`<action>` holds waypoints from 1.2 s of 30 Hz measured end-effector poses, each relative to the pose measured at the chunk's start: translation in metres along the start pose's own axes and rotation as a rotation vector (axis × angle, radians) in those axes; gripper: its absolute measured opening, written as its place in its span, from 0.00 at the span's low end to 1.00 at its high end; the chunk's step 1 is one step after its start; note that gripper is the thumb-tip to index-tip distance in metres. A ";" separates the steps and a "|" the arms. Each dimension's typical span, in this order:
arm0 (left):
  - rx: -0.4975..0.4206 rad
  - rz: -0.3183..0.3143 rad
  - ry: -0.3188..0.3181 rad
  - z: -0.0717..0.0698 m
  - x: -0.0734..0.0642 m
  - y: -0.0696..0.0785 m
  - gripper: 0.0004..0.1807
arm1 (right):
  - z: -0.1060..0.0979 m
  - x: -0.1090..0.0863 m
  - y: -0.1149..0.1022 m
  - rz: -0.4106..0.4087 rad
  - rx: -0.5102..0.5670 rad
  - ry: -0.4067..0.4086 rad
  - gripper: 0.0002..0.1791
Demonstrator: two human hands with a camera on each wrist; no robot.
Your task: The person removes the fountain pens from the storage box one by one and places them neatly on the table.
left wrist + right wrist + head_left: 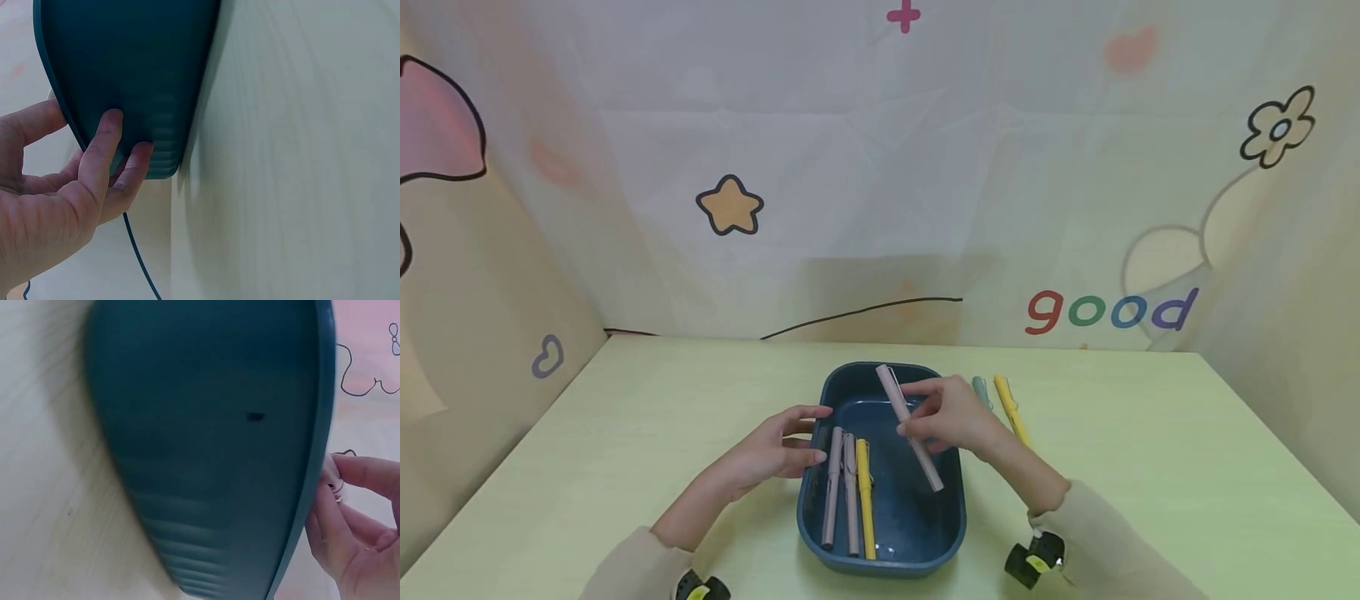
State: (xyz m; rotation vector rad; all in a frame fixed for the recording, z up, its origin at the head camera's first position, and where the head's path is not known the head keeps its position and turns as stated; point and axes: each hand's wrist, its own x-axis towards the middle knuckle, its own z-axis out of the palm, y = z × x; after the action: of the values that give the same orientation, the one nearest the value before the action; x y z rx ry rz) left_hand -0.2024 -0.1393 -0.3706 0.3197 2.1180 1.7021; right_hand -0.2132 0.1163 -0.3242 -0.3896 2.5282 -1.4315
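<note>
My right hand (951, 415) pinches a pale lilac pen (891, 390) between thumb and fingers. The pen slants over the right part of a dark blue bin (917, 546), its clip end pointing away. In the right wrist view, the bin's outer wall (206, 425) hides most of the pen. My left hand (775, 446) rests against the bin's left side, fingertips at the rim and on the outer wall (137, 62). Inside, along the left, lie two greyish-lilac pens (832, 492) (851, 500) and a yellow pen (866, 504), side by side.
On the pale table (662, 433), beyond my right forearm, lie another yellow pen (1011, 404) and a green pen (982, 392), partly hidden by my hand. A printed cloth backdrop (880, 183) stands behind the table.
</note>
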 end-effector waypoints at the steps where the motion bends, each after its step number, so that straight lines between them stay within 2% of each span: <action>1: -0.001 0.002 -0.002 0.000 0.000 0.000 0.33 | -0.001 0.000 0.000 -0.002 0.002 0.010 0.29; 12: 0.007 0.011 -0.009 -0.003 0.001 0.001 0.33 | -0.005 0.001 0.004 0.031 0.039 0.153 0.30; 21: -0.009 0.030 -0.022 0.000 0.006 -0.001 0.33 | -0.013 -0.001 0.008 0.059 0.061 0.199 0.31; 24: -0.005 0.026 -0.019 0.003 0.007 0.000 0.33 | -0.017 -0.003 0.011 0.073 0.084 0.197 0.31; 30: -0.002 0.002 0.005 0.001 0.005 -0.002 0.32 | -0.023 -0.005 0.016 0.088 0.161 0.124 0.30; 36: 0.005 -0.002 0.018 -0.001 0.002 -0.004 0.32 | -0.027 -0.003 0.015 0.094 0.167 0.095 0.30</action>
State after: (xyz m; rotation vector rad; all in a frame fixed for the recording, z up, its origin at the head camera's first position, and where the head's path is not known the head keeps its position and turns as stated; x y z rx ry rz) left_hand -0.2049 -0.1405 -0.3744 0.3044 2.1356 1.7046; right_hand -0.2205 0.1465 -0.3235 -0.1763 2.4381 -1.6453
